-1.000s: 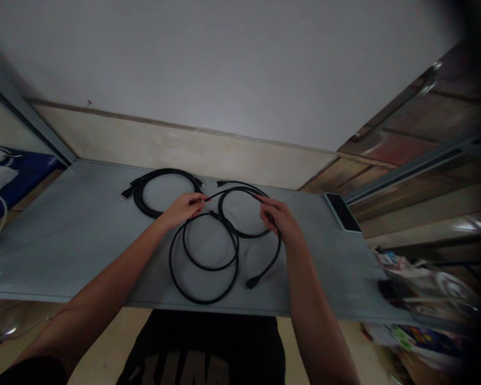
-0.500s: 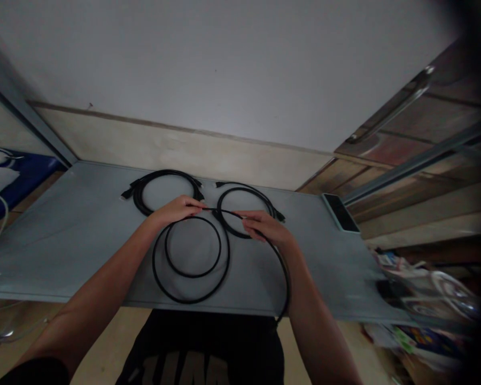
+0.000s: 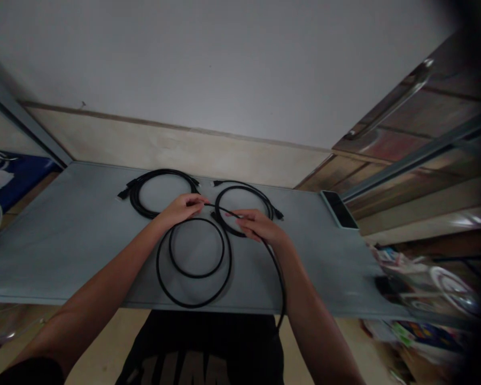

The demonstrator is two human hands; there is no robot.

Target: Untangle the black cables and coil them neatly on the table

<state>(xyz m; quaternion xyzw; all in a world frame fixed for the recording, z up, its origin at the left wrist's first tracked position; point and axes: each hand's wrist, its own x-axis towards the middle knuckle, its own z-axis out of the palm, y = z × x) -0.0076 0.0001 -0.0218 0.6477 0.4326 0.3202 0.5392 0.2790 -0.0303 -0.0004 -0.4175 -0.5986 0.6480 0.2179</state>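
Note:
My left hand (image 3: 184,208) pinches a black cable (image 3: 229,267), from which two uneven loops hang over the front middle of the grey table. To its right, my right hand (image 3: 258,224) grips the same cable; a short stretch spans the gap between the hands. Past my right hand the cable runs down beside the forearm and over the table's front edge. Behind my left hand lies a thick black cable coil (image 3: 135,200) with plugs at its sides. Another black coil (image 3: 246,187) lies behind my right hand, its plug ends showing.
The grey table (image 3: 316,267) meets a wall at the back. A phone (image 3: 339,209) lies at its right end. Metal posts rise at both back corners. A clear container (image 3: 433,291) is at the right, and a blue surface (image 3: 28,174) at the left.
The hanging loops have shifted slightly right and down. My right hand has moved slightly left along with its cable. The view has also shifted a little.

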